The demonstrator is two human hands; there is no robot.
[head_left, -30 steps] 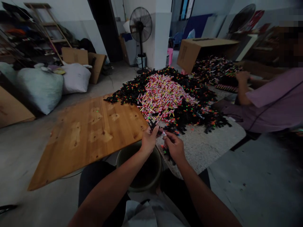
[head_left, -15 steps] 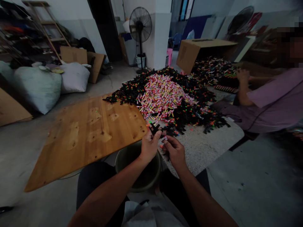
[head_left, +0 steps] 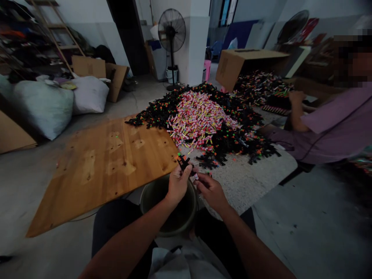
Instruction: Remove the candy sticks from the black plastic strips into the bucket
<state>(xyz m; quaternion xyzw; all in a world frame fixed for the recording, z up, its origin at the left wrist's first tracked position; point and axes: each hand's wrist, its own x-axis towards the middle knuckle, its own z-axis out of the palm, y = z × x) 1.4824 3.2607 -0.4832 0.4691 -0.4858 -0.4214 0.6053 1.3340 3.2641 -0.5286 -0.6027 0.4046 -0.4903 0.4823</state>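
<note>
Black piece [head_left: 183, 162], clamped in the grip of the left hand [head_left: 178, 184] near the bucket [head_left: 157, 195]; beside it, a pinkish part [head_left: 195, 177] pinched by the right hand [head_left: 212, 193], any join too small to tell. Both hands have drawn bodyward, suggesting unfinished handwork.

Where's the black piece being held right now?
The black piece is just below centre in the head view, in the left hand, near the right edge of the wooden board, with the right hand close on its right.

A speckled tabletop [head_left: 255, 180] bears black pieces [head_left: 263, 148] and pink tubes [head_left: 197, 116].
</note>
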